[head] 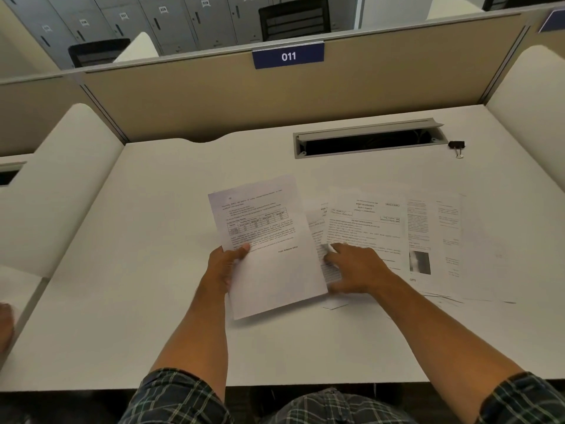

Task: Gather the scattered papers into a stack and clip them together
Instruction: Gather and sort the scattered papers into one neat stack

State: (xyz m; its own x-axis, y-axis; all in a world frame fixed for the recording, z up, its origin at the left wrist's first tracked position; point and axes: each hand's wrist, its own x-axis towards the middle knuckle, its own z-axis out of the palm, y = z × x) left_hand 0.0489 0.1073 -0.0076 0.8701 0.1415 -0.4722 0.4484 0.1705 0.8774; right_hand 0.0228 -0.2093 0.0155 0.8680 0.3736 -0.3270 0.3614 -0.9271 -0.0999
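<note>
While the left hand (224,264) grips a printed sheet (263,240), thumb on top, right hand (351,267) fingers spread flat on overlapping papers (397,237) just beside, binder clip (457,146) well beyond it.

One camera on my head, looking forward and down over my desk (153,209), my forearms close at the bottom edge, the partition (214,96) across the top, lockers (171,22) beyond.

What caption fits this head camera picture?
Left hand holds one sheet, right hand reaches scattered papers; binder clip waits.
</note>
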